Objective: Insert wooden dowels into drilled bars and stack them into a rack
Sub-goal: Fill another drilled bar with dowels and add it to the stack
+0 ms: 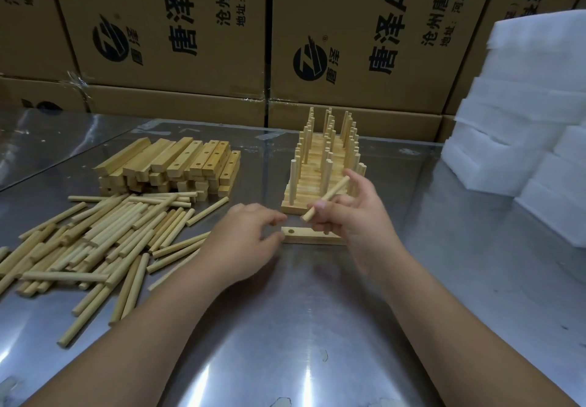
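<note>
Dowel held over a drilled bar on the steel table [317,327].

From the head view, the right hand [352,216] pinches one dowel [326,197], tilted, just above the drilled bar [312,236]. The left hand [250,235] touches the bar's left end, its grip loose and empty. Behind the bar stands the rack [323,165]; left of it lie loose dowels [95,241] and stacked bars [171,165].

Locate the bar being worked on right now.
Head view, centre: the drilled bar lies flat on the metal table, just in front of the finished rack, between the left hand and right hand.
</note>
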